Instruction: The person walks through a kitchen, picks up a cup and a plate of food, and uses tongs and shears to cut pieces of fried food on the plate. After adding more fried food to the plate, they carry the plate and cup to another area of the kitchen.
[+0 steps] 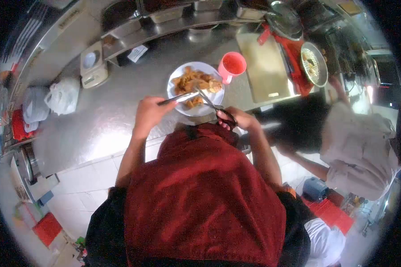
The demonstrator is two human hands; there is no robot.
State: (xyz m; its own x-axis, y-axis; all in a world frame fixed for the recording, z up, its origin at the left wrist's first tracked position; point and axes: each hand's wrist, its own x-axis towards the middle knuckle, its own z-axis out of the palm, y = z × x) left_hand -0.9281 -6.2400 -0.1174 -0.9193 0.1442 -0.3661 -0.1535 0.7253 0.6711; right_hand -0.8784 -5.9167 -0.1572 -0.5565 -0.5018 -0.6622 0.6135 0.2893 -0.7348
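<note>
A white plate (pixel 172 84) on the steel counter holds browned, fried-looking food pieces (pixel 191 82), probably meat. My left hand (pixel 149 115) is closed around slim metal tongs (pixel 182 97) with a dark grip, their tips reaching over the food from the left. From the right, my right hand (pixel 238 119) grips black-handled scissors (pixel 210 101), fingers in the loops. The scissor blades extend over the plate and cross near the tongs' tips. Whether the blades touch a piece is too blurred to tell. A pink mug (pixel 232 65) stands touching or very near the plate's right rim.
Right of the mug lies a cutting board (pixel 263 66), with a strainer basket (pixel 313 64) beyond it. A kitchen scale (pixel 93 66) and a plastic bag (pixel 62 95) sit at left. Metal food pans (pixel 167 14) line the back. A co-worker (pixel 358 151) stands close on the right.
</note>
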